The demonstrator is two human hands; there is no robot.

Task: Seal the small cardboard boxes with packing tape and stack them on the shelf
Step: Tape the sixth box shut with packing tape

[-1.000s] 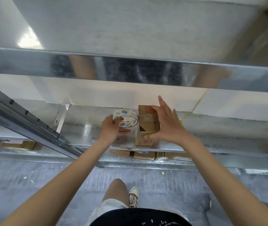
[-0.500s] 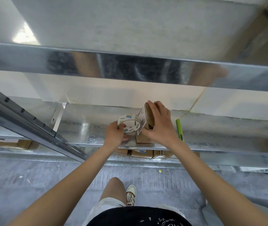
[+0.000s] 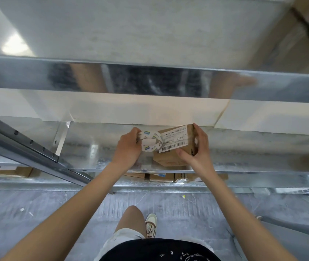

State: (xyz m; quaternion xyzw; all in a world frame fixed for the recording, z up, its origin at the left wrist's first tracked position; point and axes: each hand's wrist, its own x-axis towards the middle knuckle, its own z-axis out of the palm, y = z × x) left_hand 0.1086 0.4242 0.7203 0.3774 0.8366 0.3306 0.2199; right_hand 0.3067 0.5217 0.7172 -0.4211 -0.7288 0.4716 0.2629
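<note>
Sealing is under way — left hand (image 3: 128, 147) grips the tape roll (image 3: 151, 142) against the labelled cardboard box (image 3: 176, 146), right hand (image 3: 197, 147) clasping it on the metal shelf (image 3: 93, 147) — next, draw tape across.

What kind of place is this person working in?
Probably a warehouse or stockroom: galvanized metal shelving, a labelled cardboard box being sealed with a tape roll, and more boxes below.
</note>
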